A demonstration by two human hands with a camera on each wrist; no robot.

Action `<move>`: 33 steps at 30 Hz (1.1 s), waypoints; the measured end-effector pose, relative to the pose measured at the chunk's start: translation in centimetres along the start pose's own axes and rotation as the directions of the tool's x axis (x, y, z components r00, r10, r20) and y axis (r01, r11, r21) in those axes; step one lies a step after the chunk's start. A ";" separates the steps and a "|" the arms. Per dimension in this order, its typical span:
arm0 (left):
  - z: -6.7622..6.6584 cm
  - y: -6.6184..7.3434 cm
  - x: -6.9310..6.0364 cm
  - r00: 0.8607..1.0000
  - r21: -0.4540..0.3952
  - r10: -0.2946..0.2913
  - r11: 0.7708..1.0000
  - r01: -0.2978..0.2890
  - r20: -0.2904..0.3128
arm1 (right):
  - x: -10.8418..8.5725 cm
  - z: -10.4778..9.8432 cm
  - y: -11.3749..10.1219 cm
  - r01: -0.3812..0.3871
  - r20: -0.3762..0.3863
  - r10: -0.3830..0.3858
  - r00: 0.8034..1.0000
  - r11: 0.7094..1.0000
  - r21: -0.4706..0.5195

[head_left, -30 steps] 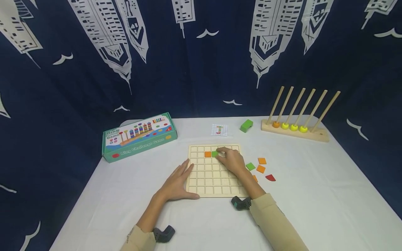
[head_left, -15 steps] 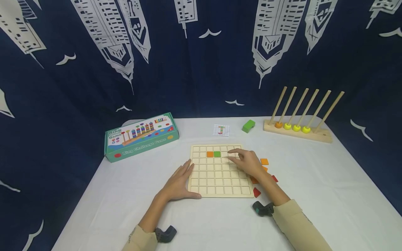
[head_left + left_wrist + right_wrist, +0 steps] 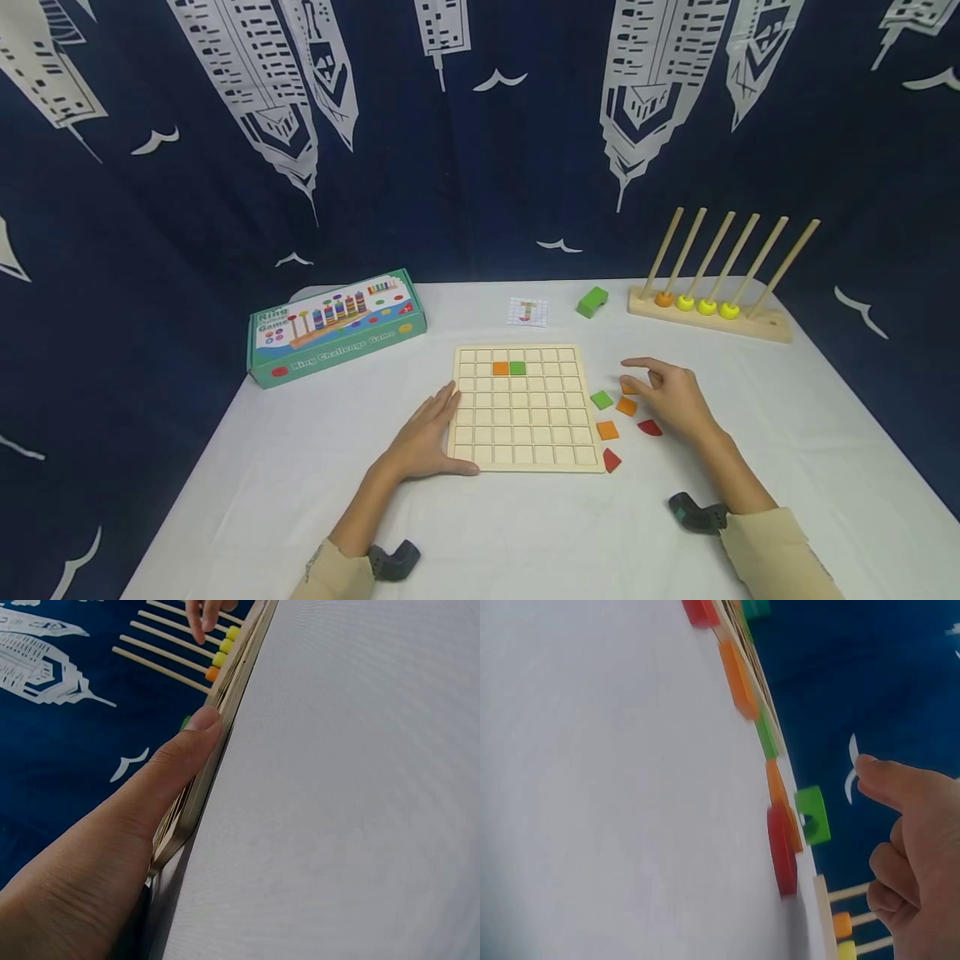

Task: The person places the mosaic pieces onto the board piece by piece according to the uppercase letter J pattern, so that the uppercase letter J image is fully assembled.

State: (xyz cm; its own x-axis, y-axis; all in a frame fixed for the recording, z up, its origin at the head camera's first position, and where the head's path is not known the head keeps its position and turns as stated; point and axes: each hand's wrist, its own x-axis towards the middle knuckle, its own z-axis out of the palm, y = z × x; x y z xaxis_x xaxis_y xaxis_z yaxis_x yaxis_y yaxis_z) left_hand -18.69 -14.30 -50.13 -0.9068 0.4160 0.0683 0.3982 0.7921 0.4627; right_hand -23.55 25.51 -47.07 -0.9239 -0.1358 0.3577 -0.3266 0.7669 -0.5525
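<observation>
The left hand (image 3: 423, 436) touches the board (image 3: 527, 414) at eight o'clock, thumb spread wide; the right hand (image 3: 670, 397), at three, parts thumb and forefinger by an orange tile (image 3: 628, 389).

Left grip (image 3: 422, 440) rests, thumb (image 3: 457, 467) splayed; right grip (image 3: 670, 402) holds thumb and forefinger (image 3: 642, 362) apart.

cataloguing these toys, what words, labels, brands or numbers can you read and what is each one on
"Ring Challenge Game": the front side of the green box.
"Ring": the top face of the same box, at its left end.
"Game": the same face, below "Ring"; the line between them is too blurred to read.
The small card shows a coloured figure on a grid, with no lettering I can make out.
No other readable text shows.
</observation>
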 end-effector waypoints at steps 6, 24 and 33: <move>0.0 0.0 -0.1 1.000 -0.010 0.005 1.000 -0.005 -0.005 | -0.4 -0.2 1.5 -0.011 -0.003 0.011 1.000 0.999 -0.032; 0.0 -0.1 -0.1 1.000 -0.009 0.022 1.000 -0.022 -0.007 | -1.2 0.0 3.5 -0.056 0.135 0.064 0.989 0.996 -0.063; -0.1 0.0 -0.1 1.000 -0.004 0.023 1.000 -0.023 -0.005 | -1.2 0.0 3.3 -0.053 0.106 0.059 0.993 0.997 -0.063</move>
State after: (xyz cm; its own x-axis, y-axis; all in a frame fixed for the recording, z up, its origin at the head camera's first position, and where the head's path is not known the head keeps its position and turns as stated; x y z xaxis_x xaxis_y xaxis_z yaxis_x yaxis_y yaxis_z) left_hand -18.62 -14.43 -50.06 -0.8980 0.4320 0.0836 0.4187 0.7802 0.4647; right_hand -23.48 28.17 -49.36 -0.9576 -0.1559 0.2424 -0.2642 0.8109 -0.5222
